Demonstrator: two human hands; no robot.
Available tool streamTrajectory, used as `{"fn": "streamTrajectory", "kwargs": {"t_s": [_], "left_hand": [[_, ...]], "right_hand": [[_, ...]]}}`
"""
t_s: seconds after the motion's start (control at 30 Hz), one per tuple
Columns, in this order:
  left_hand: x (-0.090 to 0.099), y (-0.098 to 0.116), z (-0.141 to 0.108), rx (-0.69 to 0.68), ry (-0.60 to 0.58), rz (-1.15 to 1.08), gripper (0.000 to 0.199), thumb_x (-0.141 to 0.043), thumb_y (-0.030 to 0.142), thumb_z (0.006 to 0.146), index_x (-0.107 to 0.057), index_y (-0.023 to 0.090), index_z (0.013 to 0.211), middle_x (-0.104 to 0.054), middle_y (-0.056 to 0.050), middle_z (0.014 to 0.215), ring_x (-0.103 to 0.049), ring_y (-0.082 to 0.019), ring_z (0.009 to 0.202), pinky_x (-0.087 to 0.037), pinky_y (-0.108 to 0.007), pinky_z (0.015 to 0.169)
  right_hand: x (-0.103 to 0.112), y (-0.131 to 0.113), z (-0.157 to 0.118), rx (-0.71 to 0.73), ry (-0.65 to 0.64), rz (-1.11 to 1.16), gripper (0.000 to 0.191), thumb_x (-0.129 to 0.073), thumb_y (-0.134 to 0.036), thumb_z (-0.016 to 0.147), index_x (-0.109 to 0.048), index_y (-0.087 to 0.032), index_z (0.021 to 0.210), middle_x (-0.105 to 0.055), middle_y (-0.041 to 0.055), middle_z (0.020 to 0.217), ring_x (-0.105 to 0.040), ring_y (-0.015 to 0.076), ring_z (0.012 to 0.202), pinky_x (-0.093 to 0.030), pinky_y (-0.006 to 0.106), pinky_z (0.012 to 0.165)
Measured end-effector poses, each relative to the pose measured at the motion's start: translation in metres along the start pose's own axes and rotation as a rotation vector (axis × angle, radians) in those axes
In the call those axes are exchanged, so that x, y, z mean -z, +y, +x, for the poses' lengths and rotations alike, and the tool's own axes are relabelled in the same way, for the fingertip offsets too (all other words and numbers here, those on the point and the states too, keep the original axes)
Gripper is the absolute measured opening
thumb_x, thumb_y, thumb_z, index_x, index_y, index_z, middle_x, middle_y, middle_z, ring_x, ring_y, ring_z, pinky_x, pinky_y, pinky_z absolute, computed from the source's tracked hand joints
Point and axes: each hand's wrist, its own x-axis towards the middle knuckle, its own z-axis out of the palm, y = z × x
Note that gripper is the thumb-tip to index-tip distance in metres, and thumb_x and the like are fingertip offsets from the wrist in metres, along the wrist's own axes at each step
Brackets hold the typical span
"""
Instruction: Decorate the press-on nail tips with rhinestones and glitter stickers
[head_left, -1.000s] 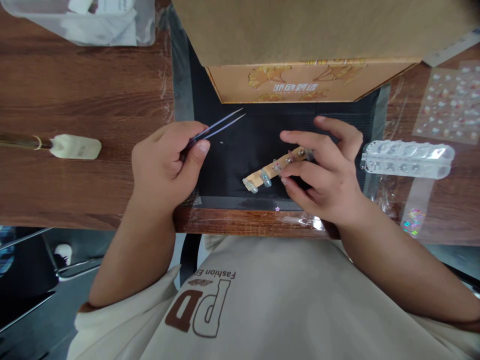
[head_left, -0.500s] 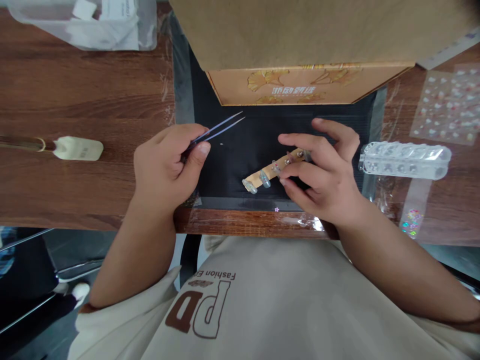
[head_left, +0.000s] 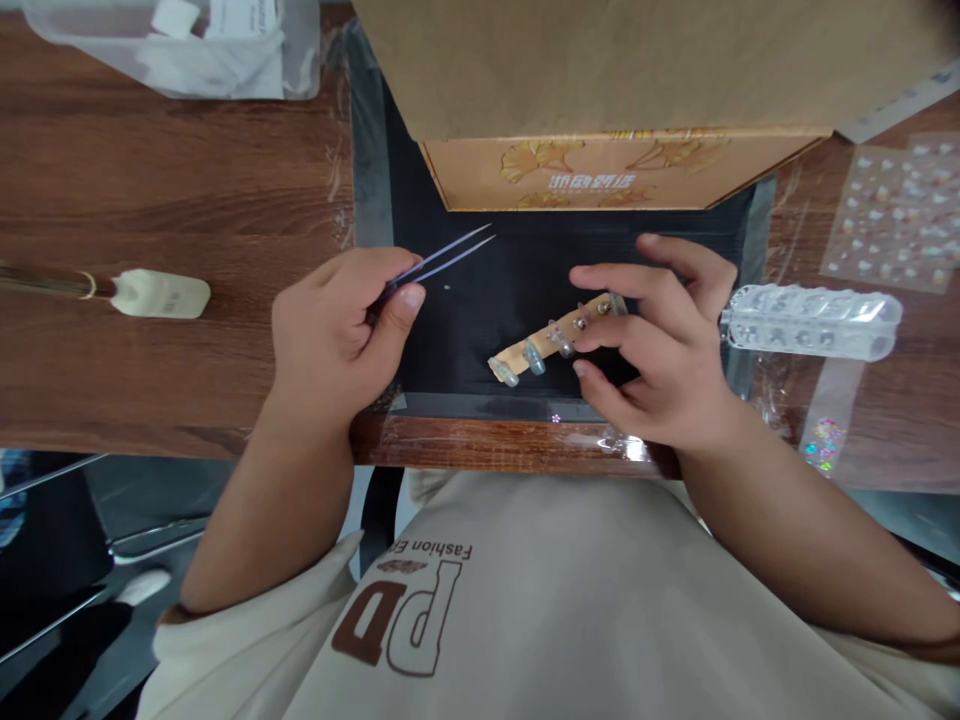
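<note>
Tweezers [head_left: 450, 256] are gripped between the thumb and forefinger of my left hand [head_left: 341, 335], their two tips apart and pointing up to the right over the black mat [head_left: 465, 320]. A slanted tan strip [head_left: 514, 358] lies on the mat, bearing several glossy nail tips, among them a bluish one [head_left: 534, 356], and small metal balls. My right hand [head_left: 660, 345] hovers at the strip's right part with its fingers apart and nothing seen between them. Its fingertips hide a little of the strip. A tiny pale speck [head_left: 447, 288] is on the mat between the hands.
A large cardboard box [head_left: 622, 170] stands behind the mat. On the right are a clear compartment case [head_left: 817, 322], a sticker sheet [head_left: 892, 215] and a strip of glitter [head_left: 825, 440]. A pale bottle [head_left: 161, 294] and a plastic bin [head_left: 304, 70] are on the left.
My right hand has moved slightly right, away from the nail tips, and its thumb and fingers are a bit further from the strip. The left hand still holds the tweezers.
</note>
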Motion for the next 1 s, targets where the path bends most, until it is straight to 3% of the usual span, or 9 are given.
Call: {"fn": "streamTrajectory", "kwargs": {"t_s": [0.23,0.37,0.53,0.67,0.83,1.0], "left_hand": [[0.0002,0.0017,0.0000,0.013,-0.019,0.027,0.021,-0.050,0.034,0.096,-0.064,0.030,0.112,-0.074,0.001,0.103,-0.071,-0.019,0.094,-0.051,-0.030,0.078],[-0.0001,0.0004,0.0001,0.001,-0.020,0.026,0.021,-0.050,0.034,0.097,-0.065,0.029,0.112,-0.074,0.001,0.103,-0.070,-0.018,0.093,-0.050,-0.029,0.078],[-0.0001,-0.0015,-0.0003,-0.011,-0.027,0.024,0.024,-0.049,0.036,0.098,-0.065,0.026,0.113,-0.074,0.000,0.104,-0.069,-0.017,0.092,-0.050,-0.027,0.079],[-0.0001,-0.0012,-0.0003,-0.008,-0.017,0.025,0.025,-0.048,0.037,0.099,-0.065,0.026,0.113,-0.074,0.000,0.104,-0.069,-0.017,0.094,-0.051,-0.027,0.080],[0.0002,0.0001,0.0000,-0.006,-0.045,0.032,0.026,-0.046,0.038,0.100,-0.064,0.025,0.114,-0.074,0.000,0.105,-0.069,-0.017,0.095,-0.051,-0.027,0.081],[0.0002,0.0028,0.0004,0.011,-0.047,0.018,0.027,-0.044,0.039,0.101,-0.064,0.026,0.114,-0.074,0.001,0.106,-0.069,-0.017,0.098,-0.052,-0.028,0.082]], "right_hand": [[-0.0005,-0.0040,-0.0023,-0.018,-0.071,-0.064,0.005,-0.062,-0.022,0.081,-0.062,-0.027,0.082,-0.063,-0.0035,0.133,-0.044,0.0336,0.132,-0.038,0.058,0.108],[-0.0004,-0.0038,-0.0022,-0.013,-0.046,-0.065,0.008,-0.064,-0.020,0.081,-0.062,-0.027,0.085,-0.062,-0.0031,0.133,-0.044,0.0340,0.131,-0.038,0.057,0.108],[0.0015,-0.0018,-0.0018,-0.051,-0.101,-0.037,0.006,-0.061,-0.024,0.085,-0.062,-0.027,0.090,-0.058,-0.0044,0.138,-0.042,0.0333,0.134,-0.036,0.056,0.110],[0.0033,-0.0013,-0.0010,-0.058,-0.051,0.035,0.007,-0.062,-0.026,0.084,-0.060,-0.025,0.090,-0.060,-0.0013,0.133,-0.043,0.0336,0.131,-0.037,0.056,0.108],[0.0019,-0.0050,-0.0004,-0.136,-0.090,-0.010,0.007,-0.061,-0.031,0.087,-0.061,-0.024,0.085,-0.061,0.0016,0.133,-0.042,0.0344,0.133,-0.036,0.056,0.108],[-0.0039,-0.0070,-0.0005,-0.124,0.019,-0.009,0.007,-0.065,-0.028,0.083,-0.060,-0.023,0.083,-0.062,0.0017,0.130,-0.042,0.0349,0.130,-0.035,0.057,0.105]]}}
